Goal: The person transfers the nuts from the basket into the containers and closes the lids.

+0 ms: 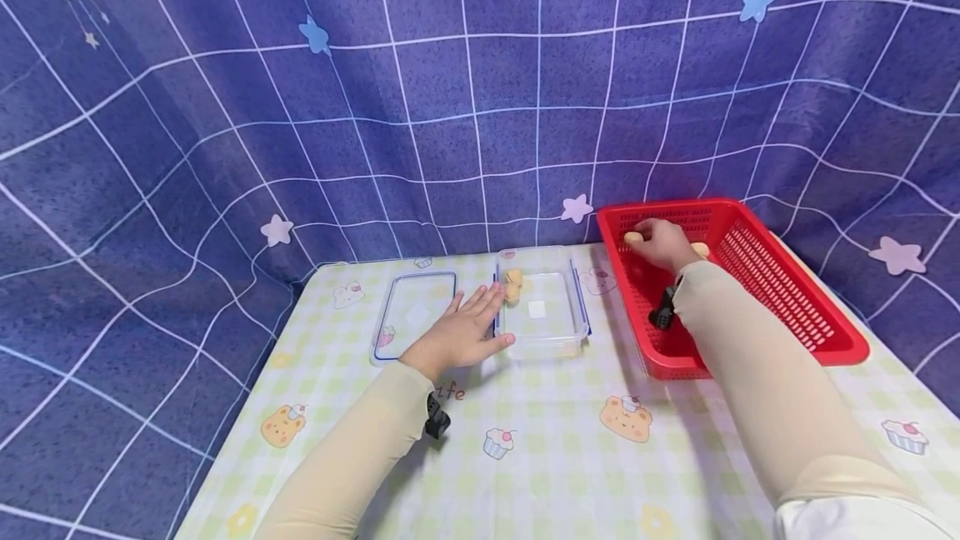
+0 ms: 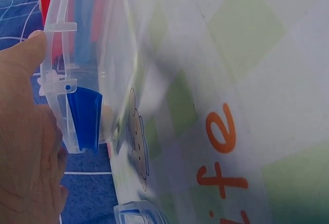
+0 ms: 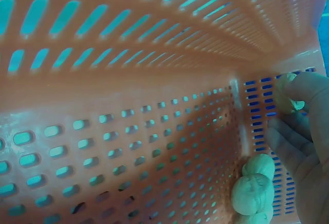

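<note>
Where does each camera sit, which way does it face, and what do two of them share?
Head: worn on the head, facing forward and down over the table; it shows the left hand, the right hand and both sleeved forearms.
Left wrist: worn there, facing the clear container and its blue latch; the left hand shows at the left edge.
Right wrist: worn there, looking into the red basket; the right hand, pinching a pale piece, shows at the right edge.
Shared: head and right wrist both show the basket, right hand and pinched piece.

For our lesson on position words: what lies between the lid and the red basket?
In the head view, the clear box lies between the lid and the red basket, with the left hand at its left edge.
</note>
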Motion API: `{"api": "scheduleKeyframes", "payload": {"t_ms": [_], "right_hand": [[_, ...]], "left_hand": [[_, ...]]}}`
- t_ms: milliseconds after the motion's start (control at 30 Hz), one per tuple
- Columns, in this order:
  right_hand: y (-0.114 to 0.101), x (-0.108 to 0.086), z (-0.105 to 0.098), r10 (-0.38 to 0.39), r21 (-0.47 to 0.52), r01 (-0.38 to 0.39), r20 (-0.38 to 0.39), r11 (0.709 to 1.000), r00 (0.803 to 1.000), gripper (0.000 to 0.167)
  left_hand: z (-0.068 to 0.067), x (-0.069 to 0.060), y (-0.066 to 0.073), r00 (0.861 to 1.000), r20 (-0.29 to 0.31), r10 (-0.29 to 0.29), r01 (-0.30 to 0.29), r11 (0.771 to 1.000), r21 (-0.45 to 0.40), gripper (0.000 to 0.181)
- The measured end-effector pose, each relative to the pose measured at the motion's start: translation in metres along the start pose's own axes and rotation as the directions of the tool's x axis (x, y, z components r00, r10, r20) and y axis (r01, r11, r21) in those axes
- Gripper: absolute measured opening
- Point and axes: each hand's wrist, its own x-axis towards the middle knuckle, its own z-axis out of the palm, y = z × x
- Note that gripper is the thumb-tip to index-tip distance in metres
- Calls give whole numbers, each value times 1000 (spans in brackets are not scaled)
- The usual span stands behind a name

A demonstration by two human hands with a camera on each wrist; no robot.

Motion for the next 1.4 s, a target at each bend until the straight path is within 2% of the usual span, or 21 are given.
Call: {"api": "scheduleKeyframes", "payload": {"t_ms": [233,433,633,800,933,1200,1400], "right_hand": [[-9,-3,-11,18,24,-17,-16,1000,1000,49],[-15,-3,-22,37,90,-33,-44,995,998,48],[-26,-6,-32,4,81,2,-75,997,997,48],[-34,-9,-35,-25,65,32,-107,997,994,46],[-42,-11,-35,-43,81,53,-114,995,993,45],[-64,-11,-34,-30,140,49,-138,989,990,44],[-72,-11,-33,3,177,18,-117,984,993,43]], "left_hand": [[-1,1,0,1000,4,-5,5,1000,8,85],[-2,0,1,1000,-1,1,0,1000,20,85],[-3,0,3,1000,-2,-5,5,1000,30,86],[-1,0,2,1000,-17,-2,2,1000,28,86],[1,0,1,1000,-5,-4,4,1000,23,86],[2,-2,0,1000,-19,13,-12,1000,25,84],[-3,-2,3,1000,-5,10,-10,1000,19,82]]}}
